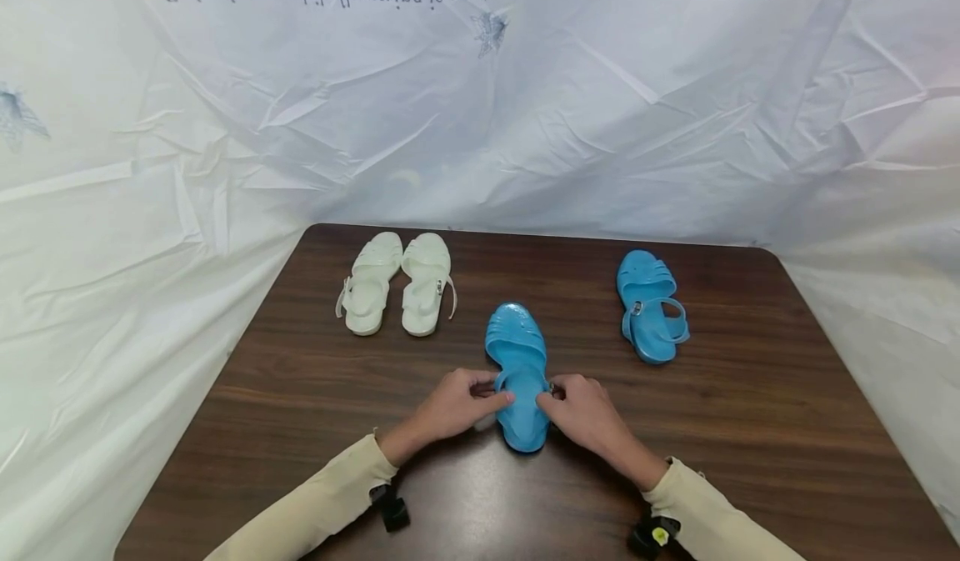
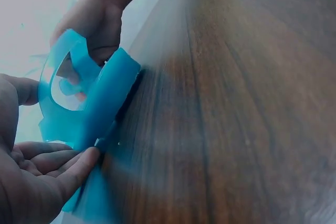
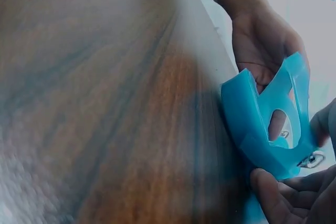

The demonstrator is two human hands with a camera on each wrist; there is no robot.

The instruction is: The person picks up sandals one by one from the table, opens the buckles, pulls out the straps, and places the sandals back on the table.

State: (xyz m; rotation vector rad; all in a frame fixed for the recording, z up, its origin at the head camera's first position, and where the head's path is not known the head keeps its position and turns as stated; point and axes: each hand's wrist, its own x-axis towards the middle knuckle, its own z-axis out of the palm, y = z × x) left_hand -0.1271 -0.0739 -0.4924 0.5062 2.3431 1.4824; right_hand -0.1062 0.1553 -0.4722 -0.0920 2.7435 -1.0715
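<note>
A blue sandal (image 1: 517,336) lies on the table with its toe pointing away from me. My left hand (image 1: 456,404) grips its left side, thumb over the strap and fingers low against the sole. On the opposite side my right hand (image 1: 583,411) holds the sandal beside the metal buckle (image 3: 312,159). The heel strap stands up as a loop, seen in the left wrist view above the blue heel (image 2: 118,85). A second blue sandal (image 1: 649,307) with a buckle lies farther back on the right, apart from both hands.
Two white sandals (image 1: 427,282) lie side by side at the back left, their straps sticking out. The dark wooden table (image 1: 720,444) has its far edge against a white printed sheet (image 1: 465,127), which hangs around the back and sides.
</note>
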